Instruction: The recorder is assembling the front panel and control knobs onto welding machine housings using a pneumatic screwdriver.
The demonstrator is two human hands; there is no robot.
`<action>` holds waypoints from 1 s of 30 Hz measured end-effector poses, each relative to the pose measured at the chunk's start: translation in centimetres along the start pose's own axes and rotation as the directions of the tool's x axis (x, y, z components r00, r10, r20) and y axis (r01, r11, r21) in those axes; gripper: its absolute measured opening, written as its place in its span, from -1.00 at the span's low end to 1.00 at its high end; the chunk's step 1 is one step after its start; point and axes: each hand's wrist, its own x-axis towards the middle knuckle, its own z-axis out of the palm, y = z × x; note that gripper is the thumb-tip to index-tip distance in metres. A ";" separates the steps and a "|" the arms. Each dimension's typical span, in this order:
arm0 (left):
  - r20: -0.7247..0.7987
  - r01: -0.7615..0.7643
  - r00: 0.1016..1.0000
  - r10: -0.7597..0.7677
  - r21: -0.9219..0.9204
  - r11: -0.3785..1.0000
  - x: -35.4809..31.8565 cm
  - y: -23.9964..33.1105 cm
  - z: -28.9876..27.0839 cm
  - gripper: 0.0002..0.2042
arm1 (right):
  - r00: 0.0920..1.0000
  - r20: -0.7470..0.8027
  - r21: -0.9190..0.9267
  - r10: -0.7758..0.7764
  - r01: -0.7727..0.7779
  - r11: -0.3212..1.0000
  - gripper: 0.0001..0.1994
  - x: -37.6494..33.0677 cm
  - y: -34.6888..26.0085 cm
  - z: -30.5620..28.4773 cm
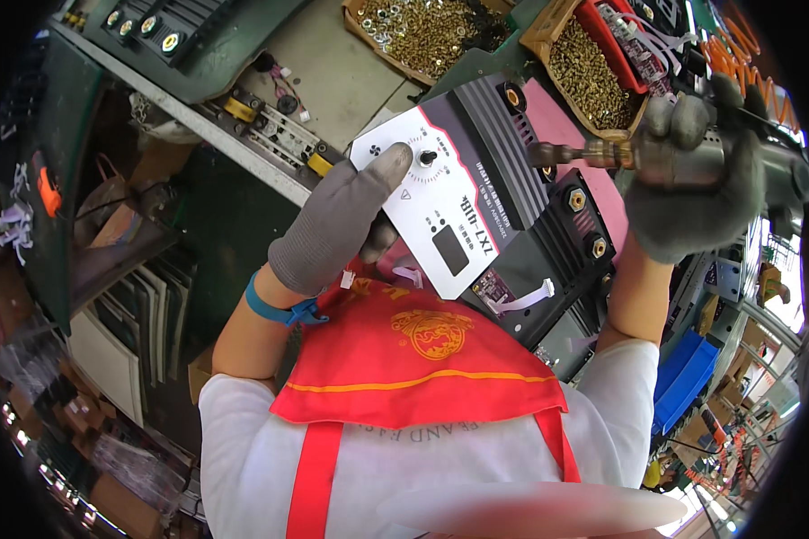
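My left hand [337,216], in a grey glove and with a blue band at the wrist, grips a control panel [413,211] by its edge. The panel has a white face with a black knob [427,158] and a dark window, and a ribbed black part with a brass-centred socket. My gloved right hand [697,193] is closed around a power screwdriver [643,160]. Its socket bit [571,154] points left, close to the ribbed part; contact cannot be made out. Beneath lies another black panel [571,220] with two brass nuts and a circuit board [493,289].
Cardboard boxes of small brass parts [413,36] [589,76] stand beyond the panel. A red tray [609,40] holds circuit boards. Orange coiled hose [737,54] hangs at far right. A metal rail [283,139] runs left of the panel; a blue bin [688,377] is at right.
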 end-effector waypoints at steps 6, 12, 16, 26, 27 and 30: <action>0.025 -0.113 0.993 0.118 -0.139 0.984 0.5 -1.6 -0.1 -0.49 | 0.882 0.470 0.146 0.038 -0.120 0.982 -0.51 -1.9 1.7 3.8; -0.009 -0.409 0.911 0.412 0.103 0.907 2.4 -4.9 -0.2 -0.65 | 0.958 0.198 0.152 0.206 -0.238 0.959 -0.55 -4.4 2.9 5.9; -0.097 -0.391 0.918 0.384 -0.066 0.918 3.0 -4.9 0.2 -0.63 | 0.940 0.319 0.218 0.120 -0.196 0.956 -0.57 -4.3 3.5 6.0; -0.038 -0.441 0.885 0.464 0.252 0.862 4.1 3.7 -4.9 -0.51 | 0.914 0.400 -0.127 0.071 -0.021 0.992 -0.40 2.8 -2.1 -1.8; -0.061 -0.569 0.798 0.600 0.254 0.782 5.3 5.1 -5.8 -0.57 | 0.931 0.216 -0.163 0.296 -0.264 0.951 -0.40 3.7 -2.7 -4.2; 0.025 -0.825 0.280 0.960 0.518 0.227 9.0 10.8 -5.7 -0.68 | 0.983 -0.158 -0.801 0.089 -0.181 0.571 -0.57 3.6 -1.2 -8.3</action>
